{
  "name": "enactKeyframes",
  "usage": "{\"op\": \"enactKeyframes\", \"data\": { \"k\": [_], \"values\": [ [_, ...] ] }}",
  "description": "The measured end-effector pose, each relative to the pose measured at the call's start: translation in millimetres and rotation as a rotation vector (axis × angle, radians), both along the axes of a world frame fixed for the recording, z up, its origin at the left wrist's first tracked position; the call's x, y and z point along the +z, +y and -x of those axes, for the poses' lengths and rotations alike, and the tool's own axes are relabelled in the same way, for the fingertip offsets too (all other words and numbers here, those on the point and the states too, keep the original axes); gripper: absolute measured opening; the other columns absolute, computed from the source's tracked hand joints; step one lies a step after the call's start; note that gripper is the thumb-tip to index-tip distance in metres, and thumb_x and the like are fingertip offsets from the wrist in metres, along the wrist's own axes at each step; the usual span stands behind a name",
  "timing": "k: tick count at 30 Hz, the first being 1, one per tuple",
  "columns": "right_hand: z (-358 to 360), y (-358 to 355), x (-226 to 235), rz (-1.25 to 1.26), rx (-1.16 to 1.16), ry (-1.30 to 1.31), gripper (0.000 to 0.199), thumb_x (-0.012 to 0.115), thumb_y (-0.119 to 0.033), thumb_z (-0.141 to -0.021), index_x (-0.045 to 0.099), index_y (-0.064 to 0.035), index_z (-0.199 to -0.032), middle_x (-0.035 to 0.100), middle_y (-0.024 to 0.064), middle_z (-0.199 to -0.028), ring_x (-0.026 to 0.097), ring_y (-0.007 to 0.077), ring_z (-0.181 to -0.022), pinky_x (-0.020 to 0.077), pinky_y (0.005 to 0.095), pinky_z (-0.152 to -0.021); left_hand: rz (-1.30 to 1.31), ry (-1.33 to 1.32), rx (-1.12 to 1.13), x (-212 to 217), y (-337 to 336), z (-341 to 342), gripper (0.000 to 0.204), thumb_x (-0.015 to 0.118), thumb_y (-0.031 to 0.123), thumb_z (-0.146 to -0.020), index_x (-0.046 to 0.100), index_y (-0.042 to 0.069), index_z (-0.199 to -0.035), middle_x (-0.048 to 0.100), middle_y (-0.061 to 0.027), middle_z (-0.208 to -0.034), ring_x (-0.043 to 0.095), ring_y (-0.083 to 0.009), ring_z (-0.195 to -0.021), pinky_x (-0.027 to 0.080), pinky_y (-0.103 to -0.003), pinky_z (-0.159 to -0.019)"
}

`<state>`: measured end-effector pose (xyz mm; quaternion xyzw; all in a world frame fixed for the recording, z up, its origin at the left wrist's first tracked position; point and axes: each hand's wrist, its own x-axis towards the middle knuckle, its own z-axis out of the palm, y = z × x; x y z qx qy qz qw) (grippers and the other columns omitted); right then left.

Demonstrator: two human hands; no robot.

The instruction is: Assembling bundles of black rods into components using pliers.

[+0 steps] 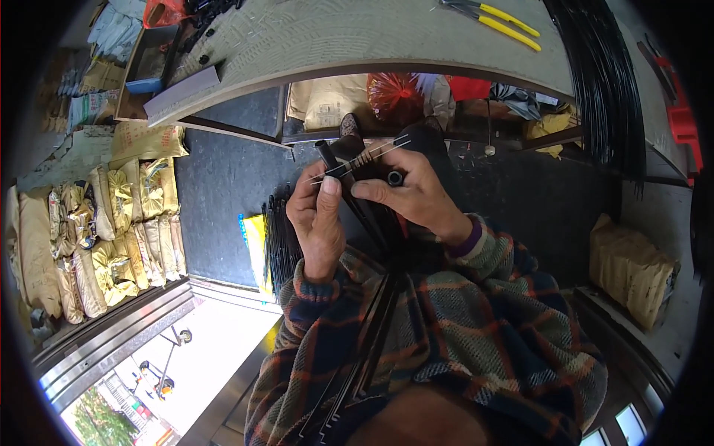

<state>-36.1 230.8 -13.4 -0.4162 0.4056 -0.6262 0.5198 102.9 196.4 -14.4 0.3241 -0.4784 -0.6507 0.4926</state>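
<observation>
Over my lap, my left hand [320,215] is closed, thumb and fingers pinching a slim black rod [326,154] near its upper end. My right hand [413,192] curls around several thin metal rods [372,154], which slant across between both hands with their pale tips sticking out past the fingers. A black tube end [395,178] with a round opening shows beside the right thumb. Long black strips [375,327] with bent ends run from below the hands down along my plaid top. The fingers partly hide where the rods meet.
A workbench [357,37] spans the far side, carrying yellow-handled pliers [509,26] and a bundle of long black rods [595,89] hanging over its edge. Wrapped packages [119,230] are stacked at left. More black rods [279,238] stand beside my left arm. A brown sack [632,271] sits right.
</observation>
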Motion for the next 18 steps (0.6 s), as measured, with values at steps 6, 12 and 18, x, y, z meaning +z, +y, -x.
{"op": "enactKeyframes", "data": {
  "k": [6, 12, 18],
  "values": [
    [2.3, -1.4, -5.8, 0.034, 0.02, 0.053, 0.02, 0.068, -0.017, -0.078, 0.062, 0.0007, -0.085, 0.054, -0.0023, -0.074, 0.046, 0.0028, -0.069, 0.037, 0.0167, -0.059, 0.016, -0.003, 0.014, -1.9, 0.0, -0.1, 0.029, 0.057, 0.017, -0.086, 0.054, -0.004, -0.107, 0.059, -0.0036, -0.091, 0.052, -0.0075, -0.081, 0.041, -0.021, -0.076],
    [-2.0, -0.9, -2.4, 0.018, -0.017, 0.039, 0.019, 0.068, -0.016, -0.078, 0.063, 0.0008, -0.085, 0.057, -0.0015, -0.075, 0.048, 0.0026, -0.069, 0.0382, 0.0166, -0.058, 0.0, -0.01, 0.036, -1.9, 0.6, -5.1, 0.028, 0.059, 0.015, -0.085, 0.055, -0.004, -0.105, 0.059, -0.0029, -0.089, 0.051, -0.0063, -0.077, 0.042, -0.019, -0.071],
    [1.7, -1.6, 3.2, -0.013, -0.024, 0.047, 0.021, 0.069, -0.015, -0.077, 0.063, 0.0025, -0.086, 0.06, 0.0015, -0.077, 0.051, 0.0055, -0.071, 0.0408, 0.0188, -0.062, -0.005, 0.016, 0.044, -6.3, -2.2, -6.6, 0.025, 0.062, 0.009, -0.082, 0.056, -0.004, -0.102, 0.059, -0.0018, -0.085, 0.05, -0.0056, -0.075, 0.04, -0.018, -0.071]
  ]
}}
